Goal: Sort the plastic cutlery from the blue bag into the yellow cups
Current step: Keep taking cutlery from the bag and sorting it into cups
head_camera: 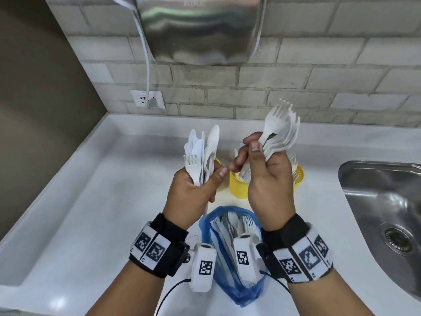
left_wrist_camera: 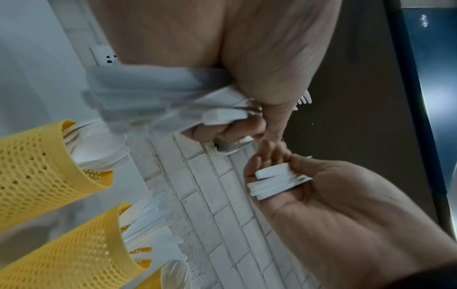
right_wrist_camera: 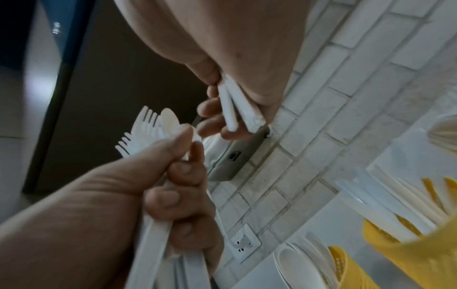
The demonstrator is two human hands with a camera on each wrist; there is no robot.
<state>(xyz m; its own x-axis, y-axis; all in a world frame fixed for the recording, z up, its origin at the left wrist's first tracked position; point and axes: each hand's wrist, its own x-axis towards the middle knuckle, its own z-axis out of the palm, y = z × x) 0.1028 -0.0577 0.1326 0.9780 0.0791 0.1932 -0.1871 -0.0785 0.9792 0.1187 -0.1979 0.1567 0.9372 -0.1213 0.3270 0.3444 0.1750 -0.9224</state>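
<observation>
Left hand [head_camera: 193, 190] gripping mixed white cutlery [head_camera: 201, 153], right hand [head_camera: 266, 176] clutching stacked forks [head_camera: 281, 128], both above the blue bag [head_camera: 237, 290].

From the raised hands, the way down toward twelve o'clock is blocked by the yellow cups [head_camera: 239, 185], whose mouths bristle with upright cutlery [head_camera: 292, 159]. At six o'clock the blue bag [head_camera: 234, 256] stands open on the counter [head_camera: 102, 213], between the wrists. Bare counter lies wide at nine and ten o'clock, as far as the brown side wall [head_camera: 41, 106]. At three o'clock the sink [head_camera: 387, 213] drops away. Overhead at twelve, the steel hand dryer [head_camera: 200, 28] and its cable [head_camera: 145, 46] hang off the tiled wall; clearance beneath looks ample, though distortion makes that uncertain.
</observation>
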